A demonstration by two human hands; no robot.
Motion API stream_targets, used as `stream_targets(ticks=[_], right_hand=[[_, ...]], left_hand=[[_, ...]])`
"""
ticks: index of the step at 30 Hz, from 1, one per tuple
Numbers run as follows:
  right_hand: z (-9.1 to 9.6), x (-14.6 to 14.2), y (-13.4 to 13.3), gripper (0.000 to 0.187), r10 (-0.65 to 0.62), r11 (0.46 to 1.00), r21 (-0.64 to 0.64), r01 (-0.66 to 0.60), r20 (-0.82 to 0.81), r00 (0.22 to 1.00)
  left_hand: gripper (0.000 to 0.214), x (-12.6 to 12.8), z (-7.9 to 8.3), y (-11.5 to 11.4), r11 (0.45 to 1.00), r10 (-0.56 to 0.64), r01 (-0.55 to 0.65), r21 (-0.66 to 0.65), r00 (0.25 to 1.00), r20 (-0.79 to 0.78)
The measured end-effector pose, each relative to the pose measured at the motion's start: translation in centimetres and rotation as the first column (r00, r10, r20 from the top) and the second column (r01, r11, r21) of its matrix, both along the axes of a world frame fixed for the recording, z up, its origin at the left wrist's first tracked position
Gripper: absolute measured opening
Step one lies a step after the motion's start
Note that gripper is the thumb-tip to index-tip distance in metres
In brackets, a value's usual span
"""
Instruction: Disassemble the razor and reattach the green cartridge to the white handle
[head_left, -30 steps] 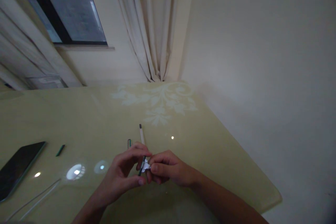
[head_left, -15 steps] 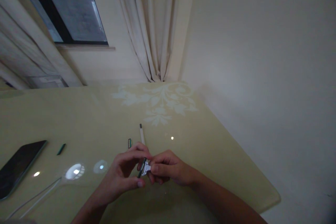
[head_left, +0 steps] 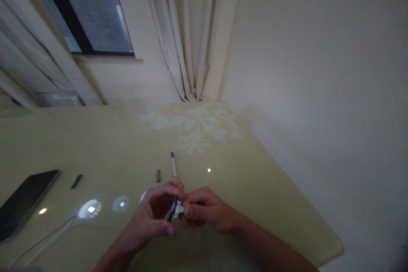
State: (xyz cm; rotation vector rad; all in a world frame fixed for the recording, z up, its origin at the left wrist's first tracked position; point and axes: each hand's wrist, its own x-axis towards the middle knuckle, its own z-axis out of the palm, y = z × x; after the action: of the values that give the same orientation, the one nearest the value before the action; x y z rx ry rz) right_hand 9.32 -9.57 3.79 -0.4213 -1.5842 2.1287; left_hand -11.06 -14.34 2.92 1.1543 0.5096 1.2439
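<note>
Pinched between the thumb and fingers of my left hand (head_left: 156, 210) is a slim dark razor cartridge (head_left: 172, 208). My right hand (head_left: 205, 208) is closed around a shiny silver razor handle (head_left: 179, 209), and only its flared end shows. That end touches the cartridge's side or sits in it; I cannot tell which. Just beyond my left hand lies a small razor cartridge (head_left: 158, 175) with a green strip. Beside it is a thin white stick (head_left: 173, 163) with a dark tip, its near end hidden by my fingers.
Another dark green cartridge (head_left: 76, 181) lies to the left on the glossy table (head_left: 105, 144). Further left are a phone (head_left: 27, 204) and a white cable (head_left: 47, 242). A wall (head_left: 318, 93) borders the table's right side; curtains (head_left: 188, 29) hang behind it.
Both hands have shifted slightly down and right in view along with the whole scene. The cartridge is tilted a little differently against the silver handle; the grip is the same.
</note>
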Motion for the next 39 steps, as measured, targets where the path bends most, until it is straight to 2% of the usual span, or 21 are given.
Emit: stream_targets(ticks=[8,10,12,15,17,21,22,24,29,31,33,36,39], right_hand=[[0.2,0.1,-0.1,0.055,0.011,1.0,-0.017,-0.011,0.014,1.0],[0.3,0.3,0.0,0.055,0.03,0.999,-0.012,-0.03,-0.002,1.0],[0.5,0.6,0.3,0.054,0.037,0.999,-0.007,-0.038,-0.04,0.999],[0.8,1.3,1.3,0.054,-0.067,0.997,-0.035,0.062,-0.149,0.987],[1.1,1.9,2.2,0.052,-0.173,0.984,-0.076,0.161,-0.208,0.963],[2.2,3.3,4.2,0.05,-0.349,0.937,-0.069,0.342,-0.196,0.917],[2.4,3.7,4.8,0.05,-0.408,0.912,-0.041,0.407,-0.189,0.893],[2.5,4.3,5.8,0.049,-0.523,0.846,0.0,0.533,-0.192,0.831],[1.6,5.5,8.2,0.047,-0.691,0.692,0.037,0.721,-0.256,0.676],[0.9,5.9,9.1,0.047,-0.735,0.636,0.048,0.77,-0.269,0.623],[0.4,6.4,9.8,0.048,-0.767,0.589,0.051,0.807,-0.278,0.578],[0.0,6.8,10.6,0.049,-0.804,0.534,0.023,0.845,-0.293,0.517],[0.1,6.9,10.8,0.049,-0.82,0.512,-0.02,0.859,-0.308,0.482]], left_hand=[[0.051,0.0,0.0,-0.5,0.995,-0.058,0.06,-0.083,0.998,0.032],[0.053,-0.1,-0.1,-0.5,0.996,-0.01,0.011,-0.086,1.0,0.012],[0.052,-0.2,-0.2,-0.4,0.993,0.09,-0.09,-0.071,0.996,-0.013],[0.047,-0.6,-0.3,0.0,0.972,0.233,-0.229,0.045,0.961,-0.15],[0.041,-0.6,-0.3,0.3,0.939,0.338,-0.292,0.18,0.878,-0.338],[0.038,0.8,-0.2,1.2,0.824,0.566,-0.373,0.426,0.562,-0.603],[0.039,1.5,-0.2,1.7,0.818,0.575,-0.351,0.455,0.49,-0.656],[0.04,3.2,0.0,2.8,0.859,0.51,-0.239,0.453,0.333,-0.793],[0.038,8.8,0.1,8.0,0.903,0.429,-0.137,0.408,0.218,-0.876],[0.033,10.8,0.1,10.4,0.921,0.384,-0.136,0.365,0.161,-0.909],[0.037,12.3,-0.1,12.5,0.936,0.333,-0.156,0.315,0.108,-0.937],[0.037,13.8,-0.4,14.2,0.947,0.268,-0.196,0.254,0.046,-0.962],[0.038,14.7,-0.7,14.4,0.946,0.236,-0.228,0.229,0.004,-0.972]])
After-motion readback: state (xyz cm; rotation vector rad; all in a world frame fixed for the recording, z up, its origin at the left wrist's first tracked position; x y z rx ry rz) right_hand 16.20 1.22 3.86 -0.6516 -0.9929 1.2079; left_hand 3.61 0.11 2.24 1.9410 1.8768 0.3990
